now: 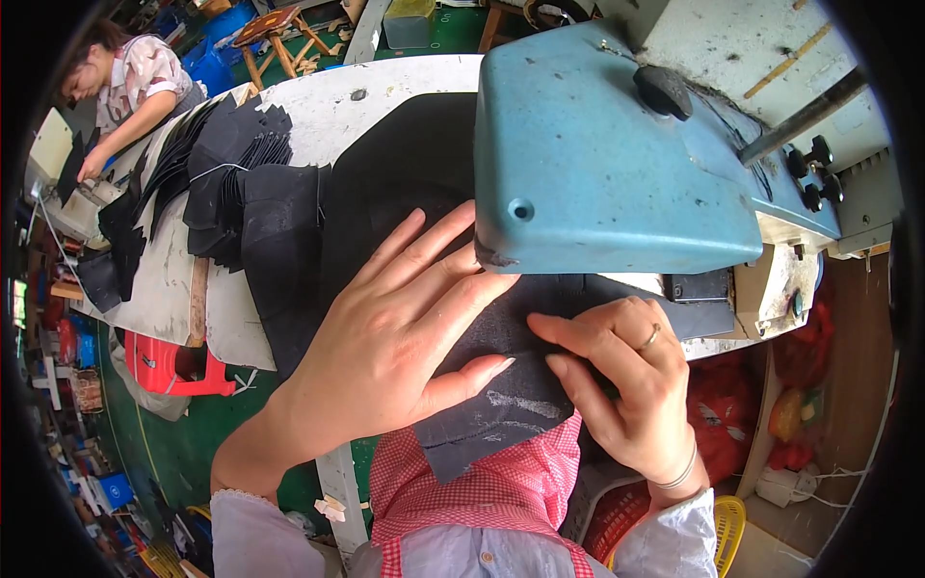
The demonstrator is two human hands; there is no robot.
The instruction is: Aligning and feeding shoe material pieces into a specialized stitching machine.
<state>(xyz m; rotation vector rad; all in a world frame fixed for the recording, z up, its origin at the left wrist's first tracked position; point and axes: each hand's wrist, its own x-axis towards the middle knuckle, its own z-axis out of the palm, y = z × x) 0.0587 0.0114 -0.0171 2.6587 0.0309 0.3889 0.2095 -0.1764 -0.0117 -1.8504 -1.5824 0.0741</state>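
My left hand lies flat on a dark, leather-like black piece, fingers stretched and spread. Its fingertips reach the lower edge of a blue machine head, which hides whatever is beneath. My right hand is curled at the right side of the same piece, thumb and forefinger closed at its edge; the other fingers are bent into the palm. The piece hangs over the table's near edge and has pale scuffs. A larger black sheet lies behind my left hand.
Bundled stacks of cut black pieces lie on the white table at left. A co-worker handles black material at far left. A red stool stands below. At lower right are a yellow basket and red bags.
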